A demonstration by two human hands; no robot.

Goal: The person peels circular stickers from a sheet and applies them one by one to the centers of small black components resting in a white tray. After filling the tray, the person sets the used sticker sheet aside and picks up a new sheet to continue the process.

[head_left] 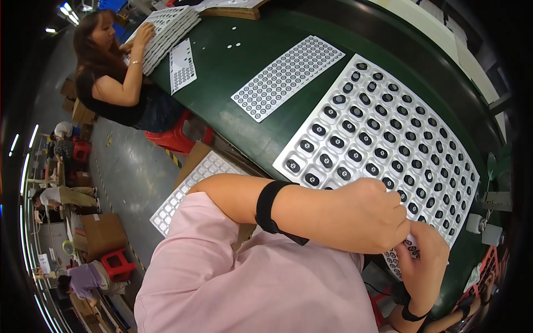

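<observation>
A large white moulded tray (pixel 284 161) lies on the green table, its pockets filled with rows of black oval pieces, many topped with a round printed sticker. Over its near edge my left hand (pixel 372 216) is closed, its fingers curled toward my right hand; whatever its fingertips pinch is hidden. My right hand (pixel 426 260) closes its thumb and fingers on a white sticker sheet (pixel 393 265) with round dark stickers, held by the tray's near edge. The fingertips of both hands meet there.
Another sticker sheet (pixel 288 77) lies left of the tray, and a partly used one (pixel 182 66) farther off. At the table's far left a co-worker (pixel 119 83) handles stacked trays (pixel 169 36). A further white tray (pixel 205 172) rests on a carton beside my left arm.
</observation>
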